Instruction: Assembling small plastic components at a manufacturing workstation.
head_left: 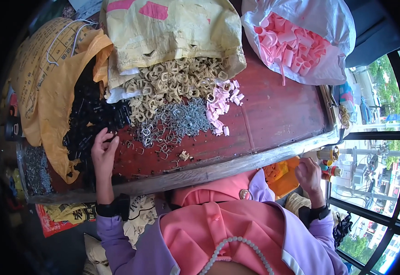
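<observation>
My left hand (103,151) reaches over the left side of the red table, at the edge of a heap of small black plastic parts (81,112). Its fingers are bent toward the thumb; whatever lies between the tips cannot be made out. To its right lie small metal clips (184,118), beige plastic buckle-like pieces (170,82) and pale pink plastic pieces (218,106). My right hand (309,175) is raised beyond the table's front edge, near an orange bag (280,178). Its fingers are curled in, and what they hold, if anything, is hidden.
The black parts spill from a yellow-orange woven sack (44,87), the beige ones from a pale sack (177,34). A white bag (332,23) of pink tube pieces (293,43) stands at the far right. A worn wooden edge (186,178) runs along the table's front. Windows line the right.
</observation>
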`<action>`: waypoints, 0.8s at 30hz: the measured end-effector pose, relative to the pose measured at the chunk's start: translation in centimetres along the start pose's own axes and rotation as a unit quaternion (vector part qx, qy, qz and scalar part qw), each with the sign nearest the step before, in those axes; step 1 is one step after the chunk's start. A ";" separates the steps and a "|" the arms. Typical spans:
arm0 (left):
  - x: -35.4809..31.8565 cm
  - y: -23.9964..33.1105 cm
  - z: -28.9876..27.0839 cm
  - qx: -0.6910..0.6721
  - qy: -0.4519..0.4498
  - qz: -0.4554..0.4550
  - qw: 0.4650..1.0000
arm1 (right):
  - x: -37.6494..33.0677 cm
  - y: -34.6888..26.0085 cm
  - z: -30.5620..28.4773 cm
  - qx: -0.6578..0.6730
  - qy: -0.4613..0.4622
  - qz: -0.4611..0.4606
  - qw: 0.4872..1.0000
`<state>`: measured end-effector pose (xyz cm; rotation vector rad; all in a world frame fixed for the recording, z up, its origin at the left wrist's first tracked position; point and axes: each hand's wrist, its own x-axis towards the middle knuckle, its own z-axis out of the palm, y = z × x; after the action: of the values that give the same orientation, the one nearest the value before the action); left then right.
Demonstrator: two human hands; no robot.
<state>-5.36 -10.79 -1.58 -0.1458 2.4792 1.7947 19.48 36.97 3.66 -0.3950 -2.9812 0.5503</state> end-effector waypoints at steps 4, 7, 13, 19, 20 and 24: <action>0.3 0.3 -0.8 0.241 0.045 0.033 0.969 | -1.2 1.3 1.7 -0.168 -0.040 0.021 0.985; 0.6 0.1 -0.7 0.361 0.002 0.076 0.929 | -0.4 1.0 1.5 -0.187 -0.073 -0.004 0.980; 0.1 0.0 -0.9 0.417 -0.018 0.144 0.897 | 6.0 -6.9 1.3 0.154 -0.180 -0.073 0.969; -1.0 0.9 -1.4 0.100 -0.101 -0.033 0.989 | 11.5 -15.2 8.9 0.084 -0.173 -0.270 0.944; -1.3 1.1 -1.6 0.100 -0.094 -0.039 0.990 | 12.2 -16.1 10.2 0.069 -0.168 -0.281 0.943; -2.6 2.0 -1.1 -0.120 -0.141 -0.033 0.982 | 13.3 -17.5 13.4 0.034 -0.143 -0.308 0.940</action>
<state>-3.01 -11.11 0.95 0.0114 2.0420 1.9281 0.80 20.23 -2.05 0.6639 -3.0806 0.6702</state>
